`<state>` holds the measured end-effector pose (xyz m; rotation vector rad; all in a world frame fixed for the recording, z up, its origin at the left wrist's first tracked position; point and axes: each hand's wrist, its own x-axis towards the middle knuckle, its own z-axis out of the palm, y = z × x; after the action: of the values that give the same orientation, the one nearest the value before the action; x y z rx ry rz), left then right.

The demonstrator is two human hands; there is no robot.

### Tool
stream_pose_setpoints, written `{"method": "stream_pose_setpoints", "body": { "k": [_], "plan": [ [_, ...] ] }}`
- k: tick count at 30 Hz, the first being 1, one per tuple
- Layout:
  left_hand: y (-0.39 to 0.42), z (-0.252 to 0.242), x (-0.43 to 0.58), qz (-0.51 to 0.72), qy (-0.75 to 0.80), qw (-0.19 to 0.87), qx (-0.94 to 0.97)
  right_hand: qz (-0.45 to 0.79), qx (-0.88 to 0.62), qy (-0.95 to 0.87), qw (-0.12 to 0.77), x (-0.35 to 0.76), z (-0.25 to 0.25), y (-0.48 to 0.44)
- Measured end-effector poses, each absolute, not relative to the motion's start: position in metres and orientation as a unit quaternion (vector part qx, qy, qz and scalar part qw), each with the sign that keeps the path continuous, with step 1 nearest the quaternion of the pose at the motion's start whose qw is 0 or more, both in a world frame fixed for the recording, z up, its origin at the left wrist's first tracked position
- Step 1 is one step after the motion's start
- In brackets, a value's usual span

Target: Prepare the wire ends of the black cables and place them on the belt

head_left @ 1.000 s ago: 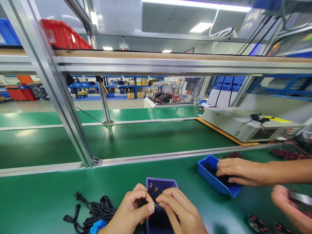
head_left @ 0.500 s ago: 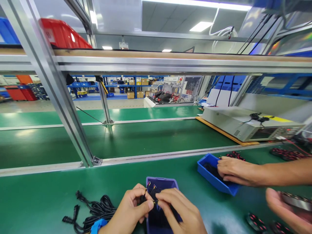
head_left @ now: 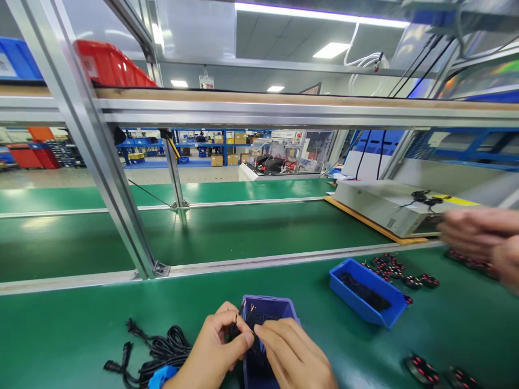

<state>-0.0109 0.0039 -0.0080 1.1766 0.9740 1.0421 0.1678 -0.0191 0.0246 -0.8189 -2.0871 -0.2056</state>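
My left hand (head_left: 217, 351) pinches a small black wire piece with yellow and red tips (head_left: 242, 319) over a purple tray (head_left: 279, 310) at the bottom middle. My right hand (head_left: 294, 354) is beside it, fingers closed toward the same wires inside the tray. A bundle of black cable (head_left: 158, 351) lies on the green mat to the left of my left hand, with something blue (head_left: 162, 375) at my wrist.
A blue bin (head_left: 367, 292) with black parts sits at the right, with small black and red round parts (head_left: 399, 270) behind it and more (head_left: 421, 370) at the lower right. Another person's blurred hands (head_left: 482, 235) hover at the far right, before a grey instrument box (head_left: 385, 205). An aluminium frame post (head_left: 101, 162) rises at the left.
The other person's hand has left the blue bin and lifted away to the right. My hands stay over the purple tray, working the wires slightly lower.
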Motion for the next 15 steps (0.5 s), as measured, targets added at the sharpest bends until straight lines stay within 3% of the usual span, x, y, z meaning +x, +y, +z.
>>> {"method": "stream_pose_setpoints", "body": {
  "k": [6,15],
  "plan": [
    [0.004,-0.005,-0.011,0.440,0.419,0.607,0.512,-0.079,-0.353,-0.843,0.398,0.168,0.008,-0.020],
    [0.002,0.003,-0.012,0.406,0.392,0.648,0.512,0.313,-0.449,-0.581,0.602,0.163,0.004,-0.016]
  ]
}}
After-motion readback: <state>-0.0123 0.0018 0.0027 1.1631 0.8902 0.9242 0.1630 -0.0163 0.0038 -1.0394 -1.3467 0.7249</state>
